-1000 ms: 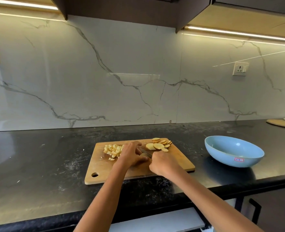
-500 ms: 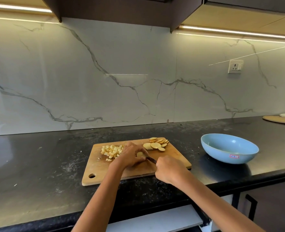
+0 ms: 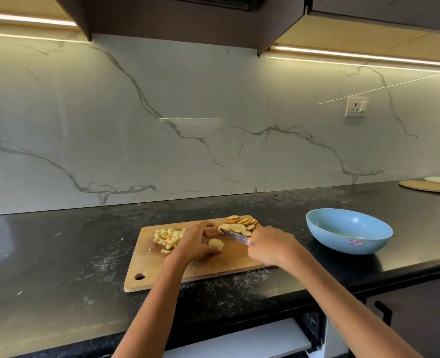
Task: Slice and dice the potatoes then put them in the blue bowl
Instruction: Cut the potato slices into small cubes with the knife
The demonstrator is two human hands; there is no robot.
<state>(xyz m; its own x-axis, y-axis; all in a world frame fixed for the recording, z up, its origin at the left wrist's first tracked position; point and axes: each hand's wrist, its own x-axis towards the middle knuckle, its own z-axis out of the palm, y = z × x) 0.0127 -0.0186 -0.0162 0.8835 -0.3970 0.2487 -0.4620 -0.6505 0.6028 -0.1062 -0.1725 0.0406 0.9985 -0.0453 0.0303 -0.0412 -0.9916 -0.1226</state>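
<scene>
On the wooden cutting board point(image 3: 195, 264), seen from your head camera, you are midway through the dicing step: your left hand point(image 3: 197, 241) curls its fingers over a small stack of potato rounds point(image 3: 215, 243) and pins it to the board, while your right hand point(image 3: 269, 245) has its grip closed round the handle of the knife point(image 3: 235, 235), blade pointing up and left, its tip beside the stack. A pile of finished dice point(image 3: 169, 236) lies just left of your left hand, and a fan of uncut slices point(image 3: 242, 223) waits at the board's far right corner. The blue bowl point(image 3: 349, 231) stands on the dark worktop point(image 3: 58, 254) to the right of the board, apart from it, and looks to hold no potato yet

Next, I judge, you need to bring the blade down across the held stack, keeping your fingertips tucked back from the edge

Your left hand covers most of the stack, so how many rounds it holds is unclear. The knife handle is buried in your right fist, and whether the blade touches the board cannot be told
</scene>
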